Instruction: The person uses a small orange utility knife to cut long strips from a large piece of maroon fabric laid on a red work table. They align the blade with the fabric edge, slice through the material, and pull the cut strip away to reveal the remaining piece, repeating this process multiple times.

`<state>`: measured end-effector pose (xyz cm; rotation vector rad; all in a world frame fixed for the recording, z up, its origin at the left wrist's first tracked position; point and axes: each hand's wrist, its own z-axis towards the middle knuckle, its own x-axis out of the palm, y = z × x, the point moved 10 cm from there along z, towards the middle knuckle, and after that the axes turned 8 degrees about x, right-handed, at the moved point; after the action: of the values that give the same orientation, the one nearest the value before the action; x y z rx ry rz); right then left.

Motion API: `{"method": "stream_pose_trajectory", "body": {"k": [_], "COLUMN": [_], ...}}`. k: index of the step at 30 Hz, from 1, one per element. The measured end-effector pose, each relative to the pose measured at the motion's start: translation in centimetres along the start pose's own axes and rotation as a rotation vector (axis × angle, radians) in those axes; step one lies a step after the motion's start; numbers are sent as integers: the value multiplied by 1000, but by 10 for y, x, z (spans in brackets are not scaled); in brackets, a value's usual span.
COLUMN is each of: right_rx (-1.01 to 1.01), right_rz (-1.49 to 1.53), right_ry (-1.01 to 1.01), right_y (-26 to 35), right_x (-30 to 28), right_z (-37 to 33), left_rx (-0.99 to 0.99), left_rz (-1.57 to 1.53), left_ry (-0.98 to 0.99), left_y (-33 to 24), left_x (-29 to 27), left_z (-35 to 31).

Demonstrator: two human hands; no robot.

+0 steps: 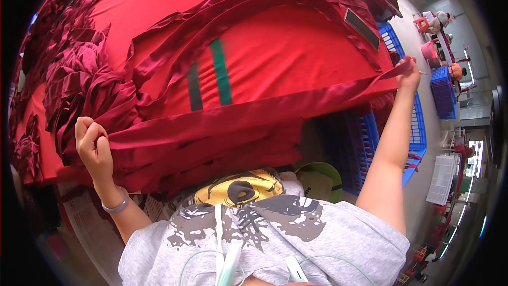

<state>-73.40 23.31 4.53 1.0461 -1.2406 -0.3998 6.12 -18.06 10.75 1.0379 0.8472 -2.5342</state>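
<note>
A long dark-red fabric strip (264, 107) is stretched across the near edge of the red-covered table (296, 42). My right hand (408, 76) is closed in a pinch on its right end, out past the table's right side. A thin light tip shows beside those fingers, too small to name. At the left, my left hand (94, 144) has its fingers curled at the strip's other end; the fingertips partly hide the fabric there. Below the taut strip, more dark-red fabric (211, 153) hangs in layers over the table edge.
Heaped dark-red fabric (87, 82) covers the table's left, and further strips (211, 13) arc across it. Two green bands (221, 71) lie mid-table; a phone-like dark slab (362, 29) rests at the right. Blue plastic baskets (417, 127) stand beside the table. Other people sit far right.
</note>
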Motion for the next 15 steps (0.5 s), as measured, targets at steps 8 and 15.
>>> {"method": "stream_pose_trajectory", "body": {"k": [8, 15], "right_rx": [-375, -18], "right_rz": [-1715, -1847], "right_ry": [-724, -530], "right_y": [16, -27], "right_x": [-26, 16], "right_z": [-25, -45], "left_rx": [121, 217], "left_rz": [612, 225], "left_ry": [-55, 111], "left_y": [-35, -116], "left_x": [8, 66], "left_z": [-5, -25]}}
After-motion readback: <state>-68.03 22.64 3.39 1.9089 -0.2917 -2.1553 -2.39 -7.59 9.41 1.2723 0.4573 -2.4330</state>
